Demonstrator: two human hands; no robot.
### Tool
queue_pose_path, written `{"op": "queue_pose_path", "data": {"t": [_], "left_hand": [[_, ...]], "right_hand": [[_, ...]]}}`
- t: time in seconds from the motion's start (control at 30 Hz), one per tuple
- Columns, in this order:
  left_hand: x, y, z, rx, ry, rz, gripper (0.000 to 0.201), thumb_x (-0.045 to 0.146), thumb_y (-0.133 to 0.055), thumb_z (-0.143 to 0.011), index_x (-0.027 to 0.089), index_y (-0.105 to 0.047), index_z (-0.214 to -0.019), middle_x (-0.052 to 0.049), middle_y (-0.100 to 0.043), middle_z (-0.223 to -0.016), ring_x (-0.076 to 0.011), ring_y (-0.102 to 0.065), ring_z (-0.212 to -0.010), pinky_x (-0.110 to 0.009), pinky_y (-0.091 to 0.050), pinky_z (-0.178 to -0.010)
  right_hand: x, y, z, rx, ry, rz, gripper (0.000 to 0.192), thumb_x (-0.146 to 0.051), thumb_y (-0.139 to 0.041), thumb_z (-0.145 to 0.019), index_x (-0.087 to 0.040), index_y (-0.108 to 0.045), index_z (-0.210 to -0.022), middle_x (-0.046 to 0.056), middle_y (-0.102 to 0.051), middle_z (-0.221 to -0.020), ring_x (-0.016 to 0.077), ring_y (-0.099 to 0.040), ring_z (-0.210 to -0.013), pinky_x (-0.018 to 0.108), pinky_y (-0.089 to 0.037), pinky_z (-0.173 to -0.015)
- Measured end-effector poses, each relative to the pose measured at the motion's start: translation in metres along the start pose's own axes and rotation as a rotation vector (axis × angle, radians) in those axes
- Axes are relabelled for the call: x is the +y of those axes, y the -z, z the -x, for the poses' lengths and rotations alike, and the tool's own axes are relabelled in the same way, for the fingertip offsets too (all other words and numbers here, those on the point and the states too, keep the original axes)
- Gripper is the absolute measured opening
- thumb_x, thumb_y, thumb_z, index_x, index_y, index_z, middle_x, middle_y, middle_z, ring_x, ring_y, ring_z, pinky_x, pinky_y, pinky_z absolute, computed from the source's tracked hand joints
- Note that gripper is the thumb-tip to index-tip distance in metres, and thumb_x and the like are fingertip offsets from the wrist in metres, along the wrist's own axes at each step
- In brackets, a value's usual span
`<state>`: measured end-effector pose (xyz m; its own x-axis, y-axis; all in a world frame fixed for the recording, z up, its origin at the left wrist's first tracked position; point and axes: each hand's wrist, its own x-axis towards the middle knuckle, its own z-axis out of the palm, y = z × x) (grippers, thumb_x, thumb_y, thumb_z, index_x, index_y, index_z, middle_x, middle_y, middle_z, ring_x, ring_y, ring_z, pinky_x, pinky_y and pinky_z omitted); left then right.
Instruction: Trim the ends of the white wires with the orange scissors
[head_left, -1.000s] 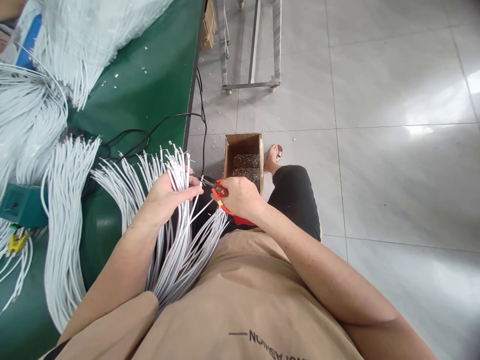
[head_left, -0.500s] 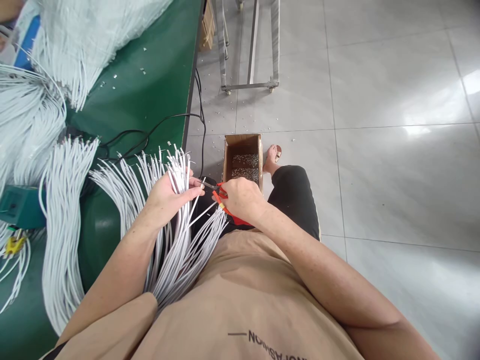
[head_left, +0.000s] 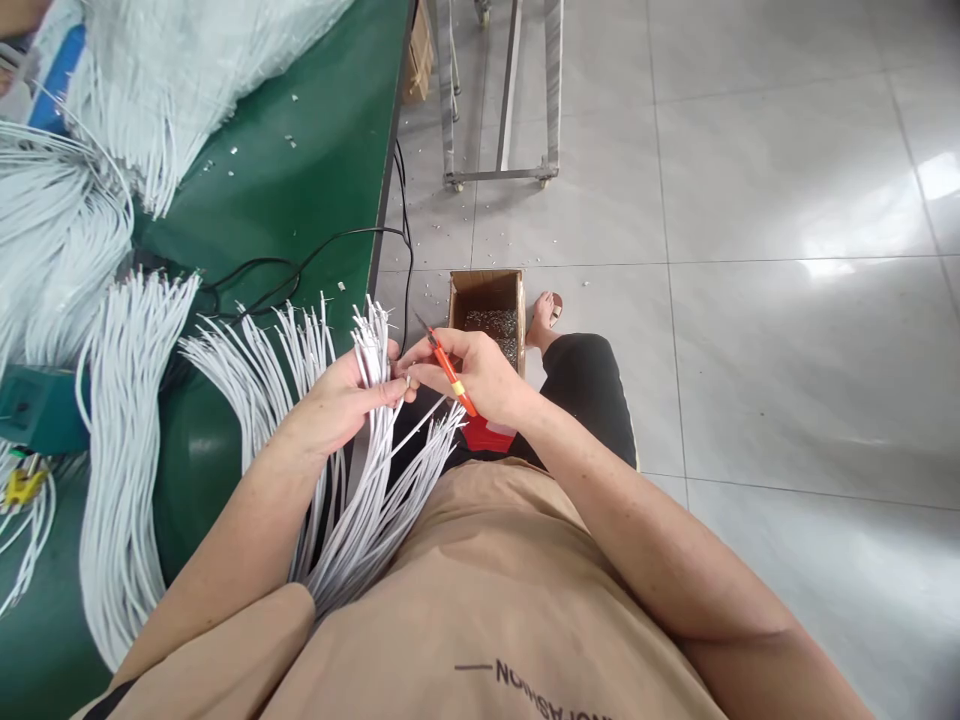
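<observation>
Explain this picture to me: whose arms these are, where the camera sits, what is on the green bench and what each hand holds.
The camera is worn on a person's head and looks down, so the arms are the wearer's own. The left hand grips a bundle of white wires that hangs over the lap. The right hand holds orange scissors, its fingertips at a wire end. More wire bundles and a black cable lie on the green bench. On the floor stands a cardboard box with small scraps inside.

My left hand [head_left: 337,400] curled shut, thumb on top, forearm slanting up from lower left, my right hand [head_left: 480,375] closed too (fingertips pinching toward the left thumb), right forearm crossing in from lower right, wrists nearly meeting
</observation>
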<state>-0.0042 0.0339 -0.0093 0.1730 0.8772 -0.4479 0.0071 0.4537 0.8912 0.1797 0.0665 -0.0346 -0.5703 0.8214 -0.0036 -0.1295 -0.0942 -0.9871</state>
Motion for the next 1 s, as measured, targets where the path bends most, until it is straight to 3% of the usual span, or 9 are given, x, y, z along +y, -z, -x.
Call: {"op": "queue_pose_path", "data": {"t": [0.1, 0.27, 0.5, 0.63, 0.77, 0.83, 0.93, 1.0], "left_hand": [[-0.002, 0.000, -0.001, -0.056, 0.006, 0.037, 0.028, 0.014, -0.071, -0.073, 0.018, -0.051, -0.093, 0.001, -0.061, -0.072, -0.0121, -0.058, -0.065, -0.025, -0.038, -0.058], [-0.002, 0.000, 0.000, -0.043, 0.048, 0.055, 0.029, 0.013, -0.071, -0.073, 0.019, -0.052, -0.095, 0.001, -0.060, -0.071, -0.0119, -0.057, -0.064, -0.025, -0.039, -0.059], [-0.001, -0.001, 0.001, 0.069, 0.031, 0.024, 0.037, 0.013, -0.076, -0.066, 0.019, -0.054, -0.094, 0.003, -0.060, -0.075, -0.0106, -0.058, -0.069, -0.025, -0.043, -0.068], [0.000, -0.007, 0.001, 0.188, -0.049, -0.108, 0.034, 0.015, -0.078, -0.062, 0.019, -0.053, -0.085, 0.005, -0.059, -0.070, -0.0092, -0.053, -0.066, -0.024, -0.041, -0.067], [-0.003, -0.008, 0.000, 0.385, -0.120, -0.378, 0.033, 0.022, -0.080, -0.059, 0.019, -0.057, -0.081, 0.003, -0.062, -0.072, -0.0121, -0.055, -0.067, -0.027, -0.042, -0.071], [-0.005, -0.006, -0.001, 0.422, -0.132, -0.408, 0.033, 0.025, -0.080, -0.058, 0.019, -0.059, -0.082, 0.002, -0.064, -0.074, -0.0140, -0.057, -0.068, -0.029, -0.043, -0.070], [-0.006, -0.006, -0.001, 0.410, -0.124, -0.336, 0.033, 0.025, -0.081, -0.057, 0.018, -0.059, -0.079, 0.001, -0.063, -0.073, -0.0145, -0.057, -0.068, -0.029, -0.043, -0.069], [-0.005, -0.007, -0.001, 0.386, -0.101, -0.279, 0.034, 0.023, -0.081, -0.056, 0.018, -0.058, -0.079, 0.002, -0.062, -0.072, -0.0138, -0.057, -0.069, -0.028, -0.043, -0.068]], "right_hand": [[0.001, 0.002, 0.000, -0.014, -0.019, -0.059, 0.012, -0.024, -0.062, -0.078, -0.013, -0.065, -0.080, 0.001, -0.067, -0.073, 0.0107, -0.057, -0.069, 0.024, -0.043, -0.069], [0.004, -0.002, 0.004, 0.022, -0.114, -0.110, 0.022, -0.036, -0.064, -0.078, -0.014, -0.062, -0.074, 0.000, -0.065, -0.065, 0.0060, -0.040, -0.050, 0.021, -0.032, -0.051], [0.011, -0.014, 0.008, 0.198, -0.138, -0.126, 0.027, -0.040, -0.068, -0.073, -0.017, -0.056, -0.068, -0.006, -0.049, -0.058, 0.0067, -0.037, -0.054, 0.021, -0.032, -0.053], [0.013, -0.021, 0.012, 0.288, -0.149, -0.064, 0.024, -0.038, -0.065, -0.075, -0.017, -0.054, -0.068, -0.004, -0.049, -0.062, 0.0080, -0.040, -0.057, 0.023, -0.035, -0.055], [0.008, -0.027, 0.018, 0.300, 0.008, 0.086, 0.023, -0.035, -0.062, -0.077, -0.017, -0.052, -0.065, -0.001, -0.052, -0.068, 0.0104, -0.045, -0.066, 0.025, -0.040, -0.066], [0.007, -0.027, 0.017, 0.310, 0.046, 0.084, 0.027, -0.037, -0.061, -0.078, -0.018, -0.049, -0.063, -0.001, -0.052, -0.069, 0.0110, -0.046, -0.067, 0.025, -0.041, -0.068], [0.009, -0.023, 0.012, 0.438, -0.074, -0.007, 0.028, -0.044, -0.056, -0.081, -0.019, -0.052, -0.069, -0.001, -0.051, -0.066, 0.0110, -0.046, -0.064, 0.025, -0.040, -0.063], [0.011, -0.020, 0.007, 0.445, -0.152, -0.035, 0.027, -0.046, -0.057, -0.079, -0.019, -0.058, -0.077, -0.002, -0.054, -0.067, 0.0112, -0.048, -0.064, 0.024, -0.040, -0.062]]}}
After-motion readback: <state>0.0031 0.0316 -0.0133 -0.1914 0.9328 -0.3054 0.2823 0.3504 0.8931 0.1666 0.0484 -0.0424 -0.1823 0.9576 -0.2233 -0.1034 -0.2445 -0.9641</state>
